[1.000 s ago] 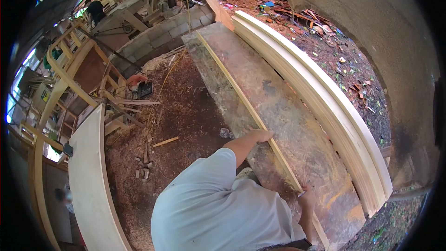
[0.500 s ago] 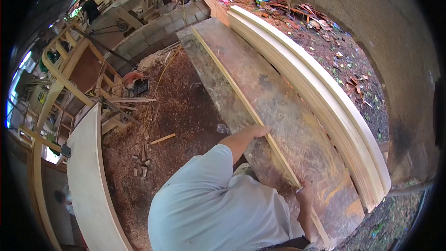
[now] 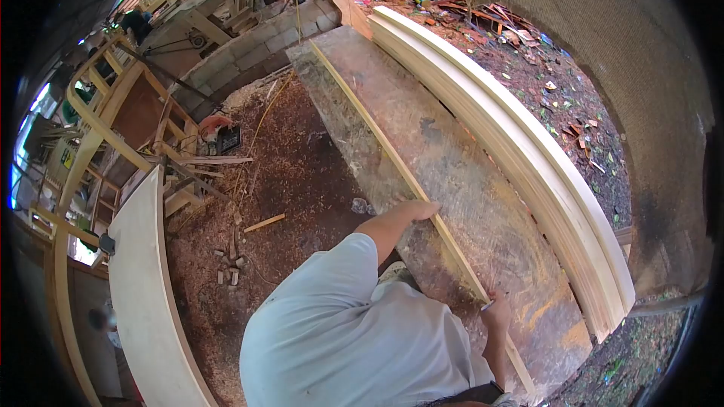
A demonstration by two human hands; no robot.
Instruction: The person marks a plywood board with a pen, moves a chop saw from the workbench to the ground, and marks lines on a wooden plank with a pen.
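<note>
A long, thin wooden strip (image 3: 381, 136) runs lengthwise along the stained workbench (image 3: 452, 154). My left hand (image 3: 422, 209) is closed around the strip near its middle. Farther down, my right hand (image 3: 495, 313) is closed beside the strip, with a small slim tool (image 3: 486, 305) sticking out at its edge. That tool's kind is too small to make out. My pale shirt and bent body fill the lower middle of the view.
Long pale boards (image 3: 520, 154) are stacked along the bench's right side. A large curved panel (image 3: 143, 279) stands at left, near a wooden frame (image 3: 105, 113). Shavings and offcuts (image 3: 228, 267) litter the floor. A co-worker (image 3: 136, 26) is at the back left.
Both my hands stay at nearly the same places on the strip; the small tool in my right hand has tilted slightly. The co-worker at the back left has shifted a little.
</note>
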